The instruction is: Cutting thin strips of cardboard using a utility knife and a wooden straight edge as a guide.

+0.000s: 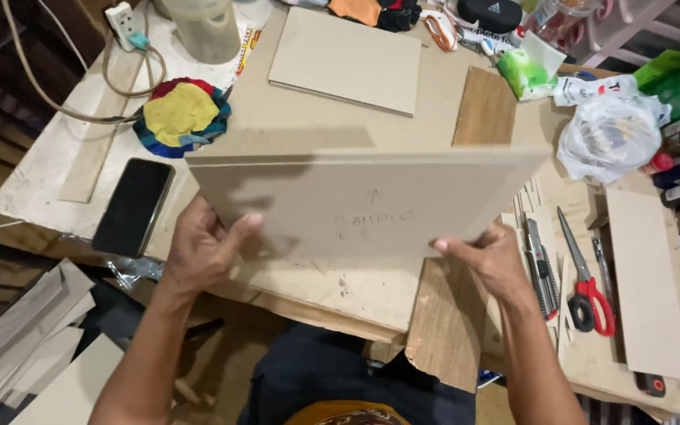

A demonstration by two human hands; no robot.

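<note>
Lap: nearest the camera we see dark clothing below the table edge, between our two forearms.
Left hand: our left hand is clamped on the lower left edge of the big board, thumb laid across its near face, fingers hidden behind it.
Right hand: our right hand is clamped on the lower right edge of the same board, thumb on the near face, fingers out of sight behind.
Big board: we hold this flat tan sheet up off the table, tilted toward us, with faint pencil marks on its face; it sits in the middle of the view, in front of the table's centre.
Under the board: a worn sheet of lighter board lies on the table, overhanging its near edge.
Left of us: a black phone lies flat, and beyond it a bundle of coloured cloth.
Far side: a smaller tan board lies flat on the table.
Right of us: a utility knife lies just beside red-handled scissors, then a long narrow tan board; a crumpled clear plastic bag lies further back.
</note>
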